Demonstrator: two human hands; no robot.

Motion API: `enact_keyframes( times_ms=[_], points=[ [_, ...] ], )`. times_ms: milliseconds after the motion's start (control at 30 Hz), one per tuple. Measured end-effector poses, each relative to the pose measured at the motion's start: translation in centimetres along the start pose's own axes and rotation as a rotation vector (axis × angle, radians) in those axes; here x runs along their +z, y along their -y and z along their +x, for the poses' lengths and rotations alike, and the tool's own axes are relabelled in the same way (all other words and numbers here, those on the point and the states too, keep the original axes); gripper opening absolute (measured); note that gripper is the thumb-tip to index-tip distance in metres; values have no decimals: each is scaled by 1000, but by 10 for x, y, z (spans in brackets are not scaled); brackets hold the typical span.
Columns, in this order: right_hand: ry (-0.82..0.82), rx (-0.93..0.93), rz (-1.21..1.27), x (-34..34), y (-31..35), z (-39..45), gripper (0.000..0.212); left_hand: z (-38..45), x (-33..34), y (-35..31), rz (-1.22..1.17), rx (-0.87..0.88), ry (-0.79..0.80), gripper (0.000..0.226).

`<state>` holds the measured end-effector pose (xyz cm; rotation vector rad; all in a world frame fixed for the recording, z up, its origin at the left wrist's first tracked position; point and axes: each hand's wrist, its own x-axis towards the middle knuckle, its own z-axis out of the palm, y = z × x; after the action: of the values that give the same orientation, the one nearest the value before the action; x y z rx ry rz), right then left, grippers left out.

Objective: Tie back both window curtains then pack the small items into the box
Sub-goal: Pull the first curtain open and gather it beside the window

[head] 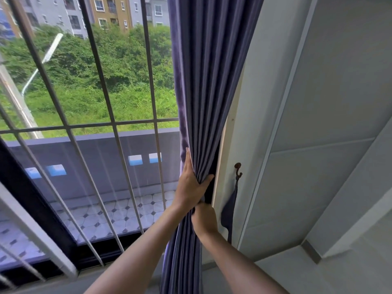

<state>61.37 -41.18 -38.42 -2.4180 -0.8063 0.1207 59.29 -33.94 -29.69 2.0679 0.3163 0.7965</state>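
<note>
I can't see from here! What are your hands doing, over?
Left hand, right hand bunching purple curtain. Tieback hangs on hook. Nothing in the way.

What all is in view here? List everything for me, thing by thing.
curtain: one, purple, gathered at the window's right edge
hook: one, dark, on the white frame right of the curtain
tieback: one, purple, hanging from the hook
window bars: several, grey, across the window
balcony floor: one, white tiles with dark diamonds, outside
trees: green, beyond the balcony
buildings: several, grey and tan, far off
hands: left above right, both gripping the curtain
</note>
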Motion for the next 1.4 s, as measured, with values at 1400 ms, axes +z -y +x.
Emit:
enact_keyframes(
  times_ms=[1400],
  points=[
    [159, 243, 1087, -30, -19, 26, 30, -16, 2, 11, 21, -260, 109, 81]
  ],
)
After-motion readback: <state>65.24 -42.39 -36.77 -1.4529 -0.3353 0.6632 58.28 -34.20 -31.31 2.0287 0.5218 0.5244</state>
